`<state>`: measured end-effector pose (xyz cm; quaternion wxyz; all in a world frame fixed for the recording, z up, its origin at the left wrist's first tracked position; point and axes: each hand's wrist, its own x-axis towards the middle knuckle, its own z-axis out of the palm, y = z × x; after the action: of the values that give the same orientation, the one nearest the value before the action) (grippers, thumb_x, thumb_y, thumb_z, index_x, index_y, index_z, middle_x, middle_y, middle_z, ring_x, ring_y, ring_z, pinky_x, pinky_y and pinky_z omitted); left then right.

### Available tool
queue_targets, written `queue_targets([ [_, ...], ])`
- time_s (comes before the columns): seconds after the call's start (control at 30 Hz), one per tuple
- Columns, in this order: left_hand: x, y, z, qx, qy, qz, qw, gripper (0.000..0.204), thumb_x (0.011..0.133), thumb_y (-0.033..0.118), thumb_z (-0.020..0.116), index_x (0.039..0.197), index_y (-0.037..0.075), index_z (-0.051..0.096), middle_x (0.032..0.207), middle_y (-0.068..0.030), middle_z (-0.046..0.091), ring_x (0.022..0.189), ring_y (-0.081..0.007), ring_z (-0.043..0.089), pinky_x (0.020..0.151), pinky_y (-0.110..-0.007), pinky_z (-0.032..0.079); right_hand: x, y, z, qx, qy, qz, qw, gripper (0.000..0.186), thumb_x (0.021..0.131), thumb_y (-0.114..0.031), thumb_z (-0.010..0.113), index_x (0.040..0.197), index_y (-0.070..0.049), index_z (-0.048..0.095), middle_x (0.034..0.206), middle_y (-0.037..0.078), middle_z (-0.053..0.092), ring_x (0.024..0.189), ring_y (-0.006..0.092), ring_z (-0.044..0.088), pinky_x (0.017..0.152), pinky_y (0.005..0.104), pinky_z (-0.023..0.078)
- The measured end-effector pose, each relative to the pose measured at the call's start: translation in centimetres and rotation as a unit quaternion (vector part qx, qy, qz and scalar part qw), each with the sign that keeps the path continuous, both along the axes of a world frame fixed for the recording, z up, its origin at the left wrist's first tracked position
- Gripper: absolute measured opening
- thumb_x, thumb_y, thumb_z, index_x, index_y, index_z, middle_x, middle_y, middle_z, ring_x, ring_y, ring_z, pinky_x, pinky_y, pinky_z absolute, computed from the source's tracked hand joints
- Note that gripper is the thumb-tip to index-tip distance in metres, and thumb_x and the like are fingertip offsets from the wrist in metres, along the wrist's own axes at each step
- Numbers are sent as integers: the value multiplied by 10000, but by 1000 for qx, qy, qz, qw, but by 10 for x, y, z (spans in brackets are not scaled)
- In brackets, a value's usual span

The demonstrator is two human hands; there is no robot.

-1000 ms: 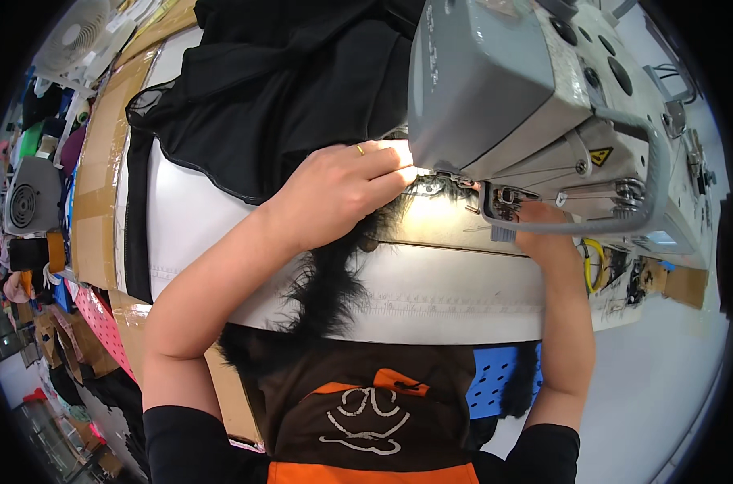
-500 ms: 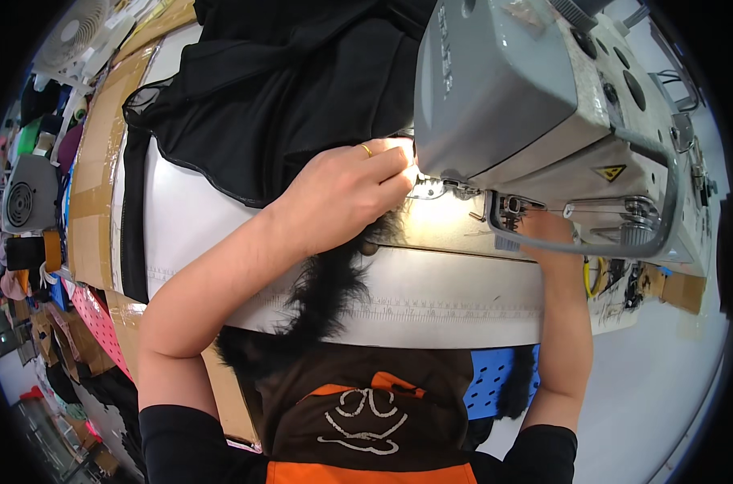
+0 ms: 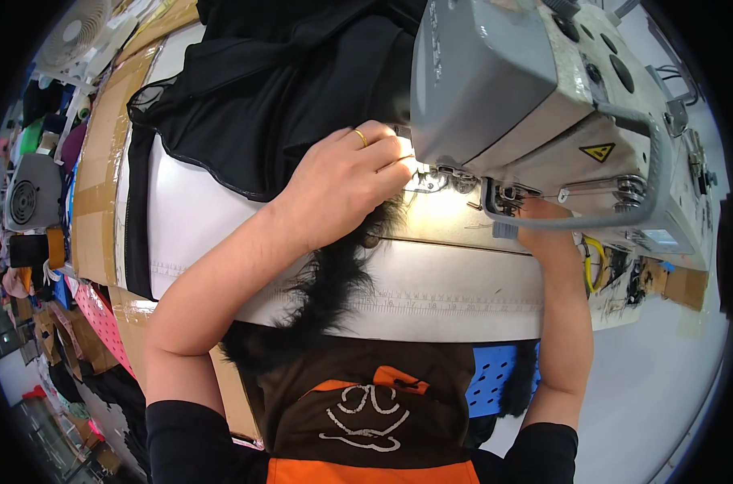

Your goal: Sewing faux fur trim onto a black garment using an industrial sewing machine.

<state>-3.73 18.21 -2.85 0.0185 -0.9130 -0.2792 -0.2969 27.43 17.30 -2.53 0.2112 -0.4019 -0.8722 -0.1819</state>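
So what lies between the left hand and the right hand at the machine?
In the head view, the lit needle area under the grey sewing machine head separates the left hand from the right hand.

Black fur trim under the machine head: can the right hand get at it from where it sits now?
Probably not directly. The right hand is tucked behind the sewing machine head, while the black fur trim lies under the left hand.

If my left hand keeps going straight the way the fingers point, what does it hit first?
Most likely the needle area under the grey sewing machine head. The left hand points right along the black furry fabric, fingertips almost at the lit spot. Depth there is hard to judge.
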Motion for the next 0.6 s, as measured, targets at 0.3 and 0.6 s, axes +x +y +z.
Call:
queue_targets([
  [0.3, 8, -26, 11, -60, -29, 100, 993, 152, 863, 48, 663, 1014, 67, 661, 1029, -52, 665, 972, -271, 659, 824, -380, 551, 18, -24, -9, -301, -3, -159, 940, 386, 1030, -334, 603, 1403, -361, 695, 1003, 106, 781, 834, 372, 750, 694, 396, 598],
  [0.6, 14, -30, 9, -80, -51, 68, 993, 233, 885, 30, 683, 1118, 43, 673, 1041, -75, 665, 1050, -297, 671, 914, -404, 549, -11, -18, 1, -163, 84, 40, 982, 107, 962, -267, 729, 1020, -177, 742, 853, 57, 719, 729, 319, 719, 614, 454, 569],
])
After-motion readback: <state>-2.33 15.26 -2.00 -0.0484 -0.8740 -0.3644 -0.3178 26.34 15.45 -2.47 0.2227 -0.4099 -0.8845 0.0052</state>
